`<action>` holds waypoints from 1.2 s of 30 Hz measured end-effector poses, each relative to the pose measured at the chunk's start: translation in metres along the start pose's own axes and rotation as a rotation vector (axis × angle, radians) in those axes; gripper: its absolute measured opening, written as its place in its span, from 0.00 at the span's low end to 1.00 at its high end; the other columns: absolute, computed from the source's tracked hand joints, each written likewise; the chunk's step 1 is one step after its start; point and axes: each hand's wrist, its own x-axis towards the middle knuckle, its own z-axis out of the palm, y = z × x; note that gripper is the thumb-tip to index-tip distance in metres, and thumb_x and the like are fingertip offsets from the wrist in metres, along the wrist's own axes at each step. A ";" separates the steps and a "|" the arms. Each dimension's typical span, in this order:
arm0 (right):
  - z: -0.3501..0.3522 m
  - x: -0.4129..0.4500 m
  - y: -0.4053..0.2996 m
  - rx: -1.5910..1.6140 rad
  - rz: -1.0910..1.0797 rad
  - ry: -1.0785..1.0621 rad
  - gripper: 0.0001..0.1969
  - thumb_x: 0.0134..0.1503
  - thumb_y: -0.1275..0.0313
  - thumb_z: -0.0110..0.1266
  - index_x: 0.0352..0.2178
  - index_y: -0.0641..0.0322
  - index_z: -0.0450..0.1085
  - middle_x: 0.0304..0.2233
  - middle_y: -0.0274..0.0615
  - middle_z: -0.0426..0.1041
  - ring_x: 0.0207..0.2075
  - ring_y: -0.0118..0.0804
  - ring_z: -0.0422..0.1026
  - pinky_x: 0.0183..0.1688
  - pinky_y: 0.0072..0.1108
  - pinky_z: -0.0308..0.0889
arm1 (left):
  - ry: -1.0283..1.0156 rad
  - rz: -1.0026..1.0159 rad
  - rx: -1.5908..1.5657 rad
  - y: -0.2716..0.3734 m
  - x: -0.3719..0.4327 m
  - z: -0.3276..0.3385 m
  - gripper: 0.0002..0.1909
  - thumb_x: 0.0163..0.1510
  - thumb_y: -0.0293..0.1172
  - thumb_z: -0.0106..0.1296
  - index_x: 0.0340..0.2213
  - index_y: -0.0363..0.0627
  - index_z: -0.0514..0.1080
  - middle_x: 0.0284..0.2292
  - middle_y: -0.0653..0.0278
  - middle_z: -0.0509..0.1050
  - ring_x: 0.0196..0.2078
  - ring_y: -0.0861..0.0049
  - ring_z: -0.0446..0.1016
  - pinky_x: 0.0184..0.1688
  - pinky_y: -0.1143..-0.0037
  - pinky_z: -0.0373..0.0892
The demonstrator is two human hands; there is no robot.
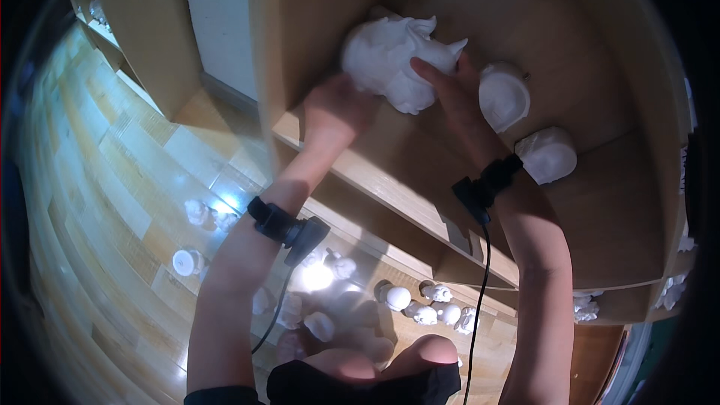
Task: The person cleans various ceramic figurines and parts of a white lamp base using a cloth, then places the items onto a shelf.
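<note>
A large white plaster-like figure (394, 62) with pointed tips sits at the left end of a wooden shelf, between my two hands. My left hand (337, 104) is at its lower left side, with the fingers partly hidden behind it. My right hand (450, 84) lies against its right side, the thumb showing on the front and the other fingers mostly hidden. Right of my right hand, a white rounded hollow-looking piece (504, 97) rests on the shelf. A similar white piece (547, 154) lies near my right wrist. Both wrists wear black strapped devices with cables.
Below is a lower shelf edge (382, 180). Several small white figures (424, 313) stand on the wood floor near my knees, with more (197, 212) to the left. A white round-topped item (185, 262) stands there too. Another wooden shelf unit (140, 28) rises at the upper left.
</note>
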 end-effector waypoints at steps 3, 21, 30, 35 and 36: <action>0.001 -0.001 0.004 0.032 -0.013 0.005 0.28 0.44 0.68 0.72 0.44 0.68 0.68 0.40 0.43 0.76 0.42 0.33 0.75 0.45 0.25 0.73 | -0.024 0.004 0.010 0.000 0.000 -0.001 0.23 0.54 0.31 0.60 0.49 0.36 0.70 0.31 0.60 0.77 0.17 0.80 0.71 0.16 0.79 0.65; -0.078 0.059 -0.002 -0.292 -0.084 0.039 0.09 0.58 0.67 0.56 0.34 0.63 0.75 0.28 0.38 0.76 0.28 0.29 0.74 0.30 0.22 0.72 | -0.013 0.101 -0.109 -0.020 -0.003 0.008 0.28 0.52 0.27 0.59 0.54 0.37 0.64 0.38 0.60 0.75 0.21 0.79 0.72 0.18 0.78 0.67; -0.048 0.124 -0.076 -0.838 0.130 -0.529 0.11 0.49 0.67 0.63 0.31 0.62 0.76 0.24 0.37 0.75 0.23 0.29 0.75 0.25 0.23 0.71 | -0.002 0.141 -0.084 -0.022 -0.003 0.001 0.25 0.53 0.23 0.56 0.53 0.45 0.66 0.38 0.61 0.73 0.32 0.75 0.73 0.24 0.73 0.69; -0.029 0.120 -0.093 -1.040 0.488 -0.606 0.16 0.48 0.64 0.63 0.37 0.60 0.75 0.31 0.42 0.77 0.27 0.38 0.78 0.28 0.27 0.77 | -0.003 0.124 -0.139 -0.029 0.001 0.013 0.24 0.53 0.21 0.53 0.52 0.47 0.66 0.37 0.63 0.73 0.26 0.76 0.71 0.21 0.74 0.67; -0.027 0.120 -0.088 -1.002 0.485 -0.621 0.17 0.48 0.64 0.63 0.39 0.60 0.75 0.32 0.41 0.77 0.29 0.42 0.79 0.28 0.28 0.77 | -0.007 0.104 -0.073 -0.019 -0.004 0.010 0.24 0.53 0.21 0.53 0.52 0.47 0.66 0.38 0.63 0.72 0.25 0.76 0.71 0.20 0.75 0.67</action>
